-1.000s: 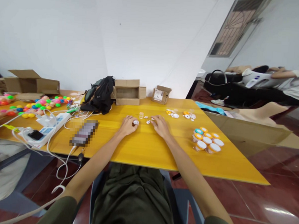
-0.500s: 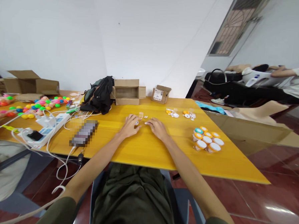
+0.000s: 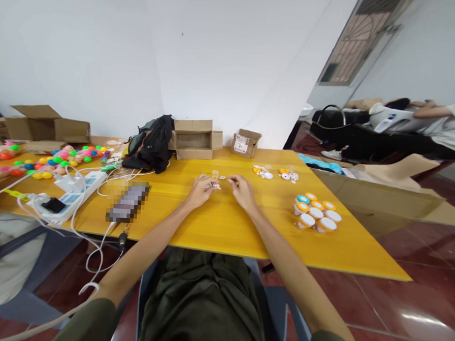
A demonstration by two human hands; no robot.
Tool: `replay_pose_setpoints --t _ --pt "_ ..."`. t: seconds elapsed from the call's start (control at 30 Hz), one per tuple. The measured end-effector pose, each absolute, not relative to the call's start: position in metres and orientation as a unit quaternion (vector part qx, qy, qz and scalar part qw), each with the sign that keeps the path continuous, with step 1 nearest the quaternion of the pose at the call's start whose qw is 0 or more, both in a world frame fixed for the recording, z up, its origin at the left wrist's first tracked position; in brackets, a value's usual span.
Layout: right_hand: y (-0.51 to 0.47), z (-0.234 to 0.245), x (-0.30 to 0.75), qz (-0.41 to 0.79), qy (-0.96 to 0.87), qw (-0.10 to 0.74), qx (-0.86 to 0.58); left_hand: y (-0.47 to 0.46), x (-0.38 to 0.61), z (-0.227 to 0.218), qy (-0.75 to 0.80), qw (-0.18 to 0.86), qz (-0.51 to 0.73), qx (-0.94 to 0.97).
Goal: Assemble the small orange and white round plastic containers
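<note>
My left hand (image 3: 200, 191) is closed on a small white perforated piece (image 3: 216, 185) that pokes out at three o'clock past the fingertips, I'd say to leave it accessible to my right hand (image 3: 243, 191). Whether those bent right fingers pinch anything, I can't tell. A clear plastic cup (image 3: 215, 174) stands at my left hand's one o'clock, handily near; the orange-lidded jars (image 3: 315, 214) cluster at my right hand's three o'clock, seemingly clear of my forearms.
</note>
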State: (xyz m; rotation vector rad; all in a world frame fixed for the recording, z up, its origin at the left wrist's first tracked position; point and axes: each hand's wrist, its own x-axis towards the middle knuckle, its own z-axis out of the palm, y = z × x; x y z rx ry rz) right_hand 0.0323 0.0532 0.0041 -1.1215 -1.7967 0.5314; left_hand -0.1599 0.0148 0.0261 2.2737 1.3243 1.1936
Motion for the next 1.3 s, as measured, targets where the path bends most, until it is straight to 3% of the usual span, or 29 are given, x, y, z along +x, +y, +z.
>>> replay_pose_setpoints --t 0.13,0.23,0.37,0.57,0.73,0.87,1.03,1.3 --pt "0.056 0.004 0.048 0.031 -0.784 0.33 -0.525 0.016 -0.161 0.025 0.441 0.127 0.441 0.771" --pt "0.054 0.005 0.05 0.006 -0.804 0.246 -0.541 0.017 -0.161 0.024 0.425 0.148 0.477 0.755" --pt "0.052 0.01 0.044 0.001 -0.819 0.209 -0.534 0.018 -0.162 0.025 0.424 0.176 0.509 0.728" --pt "0.047 0.008 0.036 0.04 -0.826 0.27 -0.493 0.02 -0.161 0.027 0.445 0.225 0.543 0.675" --pt "0.045 0.004 0.025 0.208 -0.789 0.412 -0.405 0.021 -0.16 0.026 0.45 0.264 0.559 0.644" --pt "0.047 0.004 0.019 0.344 -0.733 0.475 -0.345 0.02 -0.16 0.027 0.446 0.264 0.555 0.651" --pt "0.046 0.006 0.018 0.419 -0.689 0.498 -0.318 0.018 -0.159 0.027 0.437 0.231 0.535 0.685" --pt "0.041 0.009 0.017 0.431 -0.683 0.494 -0.321 0.017 -0.157 0.023 0.413 0.209 0.514 0.722"
